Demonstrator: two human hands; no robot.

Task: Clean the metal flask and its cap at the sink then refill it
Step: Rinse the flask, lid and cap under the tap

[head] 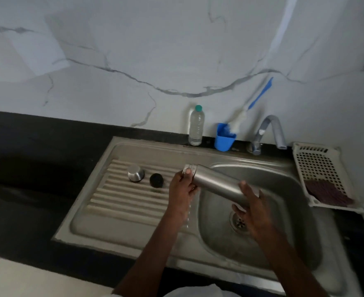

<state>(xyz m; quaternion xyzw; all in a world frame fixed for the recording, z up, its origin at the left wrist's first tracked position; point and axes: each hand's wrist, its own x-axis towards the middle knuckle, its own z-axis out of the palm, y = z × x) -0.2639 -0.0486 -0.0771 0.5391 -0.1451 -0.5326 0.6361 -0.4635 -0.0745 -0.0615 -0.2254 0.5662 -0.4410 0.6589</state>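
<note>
Steel flask (216, 182) lay tilted over the sink (268, 249) basin, left hand (182, 192) gripping its open threaded neck, right hand (254, 213) cupping its base. Its metal cap (135, 173) and black stopper (156, 180) sat apart on the ribbed drainboard (121, 202).

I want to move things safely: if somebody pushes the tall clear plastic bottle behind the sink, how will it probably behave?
The clear bottle stands tall and narrow, so a push near its green cap would probably tip it. It looks like thin plastic, so it may dent when squeezed. How full it is cannot be told, so its weight is uncertain.
</note>
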